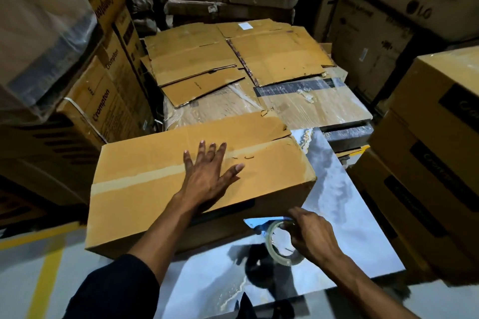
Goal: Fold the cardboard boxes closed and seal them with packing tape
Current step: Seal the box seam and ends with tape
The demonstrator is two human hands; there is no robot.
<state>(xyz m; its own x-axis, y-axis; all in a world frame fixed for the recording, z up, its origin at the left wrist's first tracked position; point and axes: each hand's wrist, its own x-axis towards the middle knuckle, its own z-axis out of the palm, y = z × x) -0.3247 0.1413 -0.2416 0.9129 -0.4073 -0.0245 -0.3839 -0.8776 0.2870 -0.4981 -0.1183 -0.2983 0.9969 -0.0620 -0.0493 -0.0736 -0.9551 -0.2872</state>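
The left hand (207,176) presses spread flat on the box (199,184), whose taped seam runs left to right; the right hand (309,234) grips the tape roll (278,243) just off its near right corner.

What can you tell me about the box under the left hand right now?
The box is plain brown cardboard, long, lying closed on a shiny marbled slab. A strip of tape runs along its top seam; a torn flap sticks out at the far edge. The left hand presses flat on top, fingers spread. The right hand holds a tape roll by its near corner.
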